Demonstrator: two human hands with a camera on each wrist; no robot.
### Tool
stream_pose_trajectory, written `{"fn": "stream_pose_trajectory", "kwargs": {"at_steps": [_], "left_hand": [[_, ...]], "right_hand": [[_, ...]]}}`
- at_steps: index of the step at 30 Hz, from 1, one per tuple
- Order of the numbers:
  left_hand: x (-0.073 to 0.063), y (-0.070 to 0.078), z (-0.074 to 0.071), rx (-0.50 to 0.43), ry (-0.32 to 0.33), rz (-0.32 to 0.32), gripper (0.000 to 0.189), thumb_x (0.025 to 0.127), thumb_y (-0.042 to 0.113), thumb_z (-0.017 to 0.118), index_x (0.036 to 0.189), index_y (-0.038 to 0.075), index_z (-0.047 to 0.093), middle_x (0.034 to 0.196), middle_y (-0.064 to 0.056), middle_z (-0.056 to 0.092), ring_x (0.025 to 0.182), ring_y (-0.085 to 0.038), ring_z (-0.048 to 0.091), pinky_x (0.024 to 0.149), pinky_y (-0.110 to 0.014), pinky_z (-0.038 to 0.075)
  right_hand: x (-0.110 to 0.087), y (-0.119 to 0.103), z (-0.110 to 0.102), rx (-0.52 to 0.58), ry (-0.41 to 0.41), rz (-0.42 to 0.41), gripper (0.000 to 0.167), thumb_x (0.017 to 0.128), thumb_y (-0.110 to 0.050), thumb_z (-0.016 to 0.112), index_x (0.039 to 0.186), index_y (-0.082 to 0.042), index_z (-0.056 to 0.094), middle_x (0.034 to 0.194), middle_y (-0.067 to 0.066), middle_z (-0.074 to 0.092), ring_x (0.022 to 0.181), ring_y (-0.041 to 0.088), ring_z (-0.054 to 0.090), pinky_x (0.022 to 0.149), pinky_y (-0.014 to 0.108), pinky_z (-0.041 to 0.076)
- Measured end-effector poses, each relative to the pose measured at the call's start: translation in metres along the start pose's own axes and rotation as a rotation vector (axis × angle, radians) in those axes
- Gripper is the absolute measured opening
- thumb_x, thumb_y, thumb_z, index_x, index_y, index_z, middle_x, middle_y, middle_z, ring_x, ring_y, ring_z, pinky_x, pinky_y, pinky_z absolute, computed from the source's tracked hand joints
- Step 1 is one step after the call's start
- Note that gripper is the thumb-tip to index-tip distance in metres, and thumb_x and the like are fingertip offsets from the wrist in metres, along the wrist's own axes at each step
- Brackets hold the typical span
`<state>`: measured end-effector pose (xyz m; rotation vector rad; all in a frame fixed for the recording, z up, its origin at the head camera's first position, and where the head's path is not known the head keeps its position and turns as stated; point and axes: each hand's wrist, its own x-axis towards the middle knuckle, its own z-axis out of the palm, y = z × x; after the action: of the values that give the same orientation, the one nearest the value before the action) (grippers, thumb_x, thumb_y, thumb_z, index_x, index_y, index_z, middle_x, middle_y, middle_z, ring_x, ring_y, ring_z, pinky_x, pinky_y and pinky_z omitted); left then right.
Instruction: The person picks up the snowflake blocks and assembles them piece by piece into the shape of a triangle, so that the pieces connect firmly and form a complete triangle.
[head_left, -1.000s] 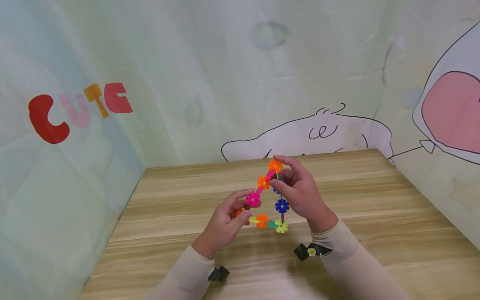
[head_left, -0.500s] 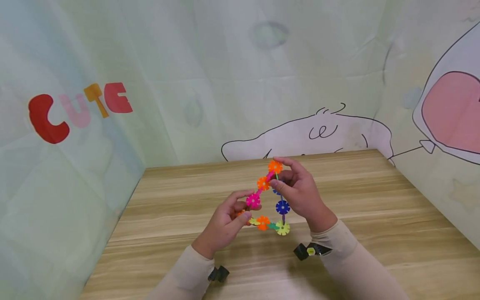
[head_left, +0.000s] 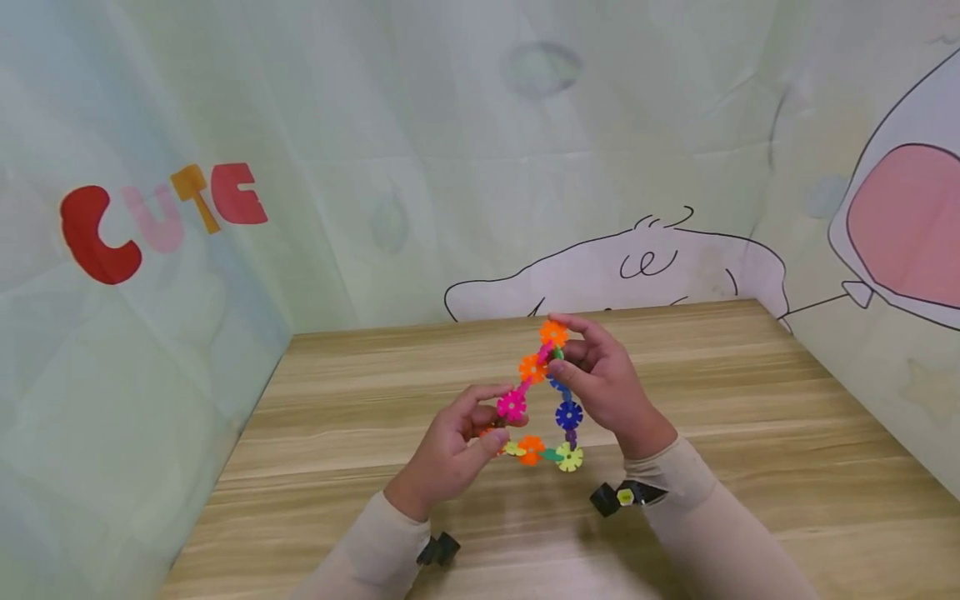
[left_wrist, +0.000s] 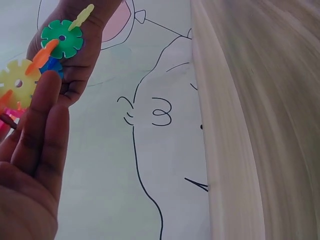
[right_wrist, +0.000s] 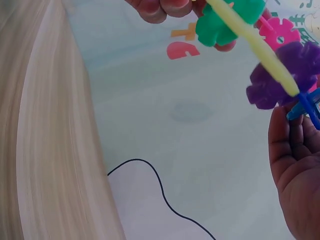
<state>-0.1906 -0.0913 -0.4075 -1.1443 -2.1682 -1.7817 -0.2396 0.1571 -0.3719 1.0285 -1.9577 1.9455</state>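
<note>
Both hands hold up a triangle-like loop of plastic snowflake discs, linked edge to face. My left hand (head_left: 450, 454) grips its left corner, near the pink disc (head_left: 512, 406); an orange disc there is partly hidden by the fingers. At the top my right hand (head_left: 609, 383) holds the loop by the orange disc (head_left: 553, 334), its index finger at the upper edge and thumb lower down. A dark blue disc (head_left: 569, 415) and a pale yellow disc (head_left: 569, 457) run down the right side. The left wrist view shows a green disc (left_wrist: 62, 39), the right wrist view a purple disc (right_wrist: 306, 60).
Below the hands lies a wood-grain table (head_left: 337, 517). A pale printed curtain (head_left: 375, 167) with cartoon figures and red and orange letters stands behind and at both sides. Small black wrist devices (head_left: 606, 499) sit on the sleeves.
Both hands keep the same hold. The loop has turned slightly and shifted a little to the right, so its edge-on green and blue links show more of their faces.
</note>
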Motion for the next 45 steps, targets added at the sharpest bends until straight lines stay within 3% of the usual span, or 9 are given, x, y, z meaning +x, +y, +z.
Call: {"fn": "stream_pose_trajectory", "kwargs": {"at_steps": [12,18,24,27,35,38,45], "left_hand": [[0.000,0.004,0.002,-0.026,-0.004,0.023,0.046,0.100,-0.005,0.060,0.145,0.003,0.052,0.115,-0.023,0.076,0.098,-0.025,0.077,0.080,-0.036,0.065],[0.000,0.005,0.002,0.000,0.010,0.020,0.045,0.101,-0.004,0.061,0.145,0.004,0.053,0.116,-0.023,0.075,0.099,-0.033,0.076,0.079,-0.034,0.064],[0.000,0.006,0.002,0.027,0.039,0.017,0.044,0.102,-0.003,0.060,0.144,0.005,0.052,0.116,-0.020,0.076,0.100,-0.019,0.076,0.077,-0.032,0.063],[0.000,0.004,0.001,0.029,0.046,0.023,0.045,0.101,-0.003,0.060,0.145,0.004,0.052,0.116,-0.020,0.076,0.099,-0.017,0.075,0.077,-0.031,0.063],[0.001,0.004,0.002,0.008,0.031,0.037,0.043,0.101,-0.005,0.061,0.143,0.002,0.055,0.114,-0.023,0.076,0.103,-0.019,0.076,0.083,-0.033,0.064],[0.001,0.004,0.002,0.029,0.027,0.028,0.043,0.101,-0.003,0.062,0.143,0.003,0.055,0.114,-0.021,0.076,0.102,-0.019,0.076,0.083,-0.033,0.063],[0.000,0.002,0.003,0.011,0.017,0.001,0.044,0.101,-0.002,0.062,0.144,0.004,0.055,0.114,-0.022,0.076,0.097,-0.028,0.077,0.080,-0.034,0.064]], "right_hand": [[0.001,0.007,-0.004,0.073,-0.049,-0.079,0.056,0.103,-0.007,0.065,0.149,0.011,0.039,0.107,-0.004,0.078,0.093,0.010,0.075,0.086,0.025,0.061],[0.001,0.010,-0.004,0.075,-0.061,-0.078,0.055,0.105,-0.003,0.061,0.154,0.006,0.040,0.106,-0.003,0.077,0.093,0.012,0.074,0.086,0.026,0.061],[0.001,0.009,-0.005,0.049,-0.081,-0.010,0.062,0.106,-0.003,0.059,0.163,-0.010,0.037,0.097,0.002,0.075,0.092,0.014,0.075,0.088,0.028,0.061],[0.001,0.008,-0.006,0.034,-0.082,0.007,0.064,0.106,-0.006,0.061,0.164,-0.011,0.036,0.093,0.004,0.074,0.090,0.013,0.074,0.087,0.027,0.061],[0.001,0.011,-0.008,0.052,-0.088,-0.040,0.057,0.105,-0.004,0.061,0.157,0.001,0.037,0.101,-0.003,0.076,0.088,0.012,0.073,0.083,0.025,0.061],[0.001,0.011,-0.008,0.035,-0.072,-0.038,0.054,0.104,-0.002,0.061,0.154,0.000,0.042,0.102,-0.004,0.076,0.085,0.011,0.071,0.078,0.023,0.060],[0.000,0.009,-0.006,-0.004,-0.031,-0.045,0.048,0.101,0.002,0.064,0.147,-0.002,0.050,0.103,-0.004,0.076,0.088,0.014,0.075,0.083,0.028,0.063]]}}
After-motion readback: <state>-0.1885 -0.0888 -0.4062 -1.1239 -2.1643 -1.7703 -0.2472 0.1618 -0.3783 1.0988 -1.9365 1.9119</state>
